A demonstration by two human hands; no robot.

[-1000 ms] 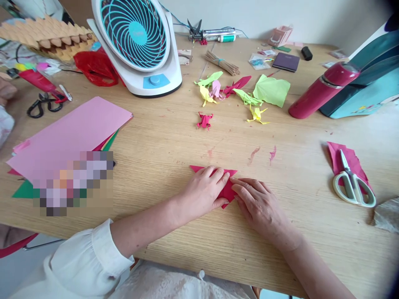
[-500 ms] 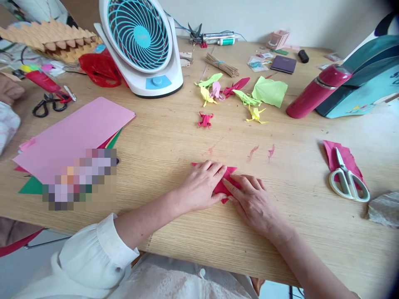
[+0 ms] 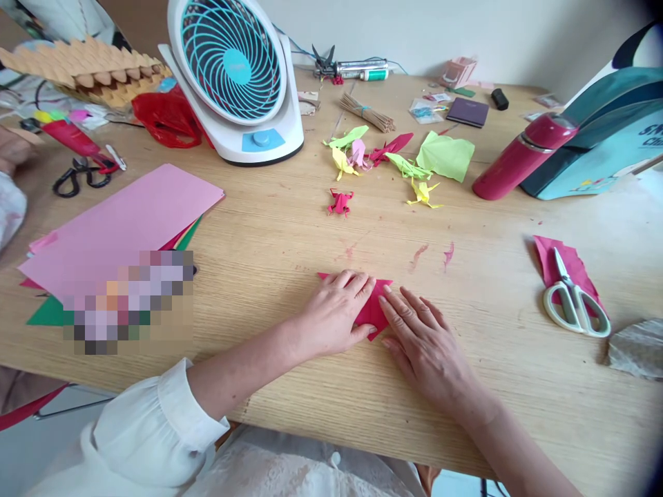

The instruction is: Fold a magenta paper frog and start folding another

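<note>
A folded red paper (image 3: 371, 310), pointed toward me, lies flat on the table near its front edge. Over its left side rests my left hand (image 3: 339, 310), fingers stretched and lying flat, with the thumb near the lower point; it hides that part of the paper. My right hand (image 3: 422, 335) is flat at the paper's right edge, fingers extended and slightly apart, the index fingertip touching or close to the edge. Beyond the hands sits a small red origami frog (image 3: 340, 203). Other folded figures lie behind it, among them a yellow one (image 3: 423, 193) and a green one (image 3: 407, 166).
A pink paper stack (image 3: 129, 214) lies left, partly under a blurred patch. Behind stand a fan (image 3: 264, 141) and a red bottle (image 3: 523, 162) beside a teal bag (image 3: 616, 145). Scissors (image 3: 577, 307) rest on red paper at right. Another person's hand (image 3: 13, 148) shows far left.
My right hand has drawn slightly back to the right, its fingers straighter, baring more of the paper's right side. My left hand stays in place on the paper.
</note>
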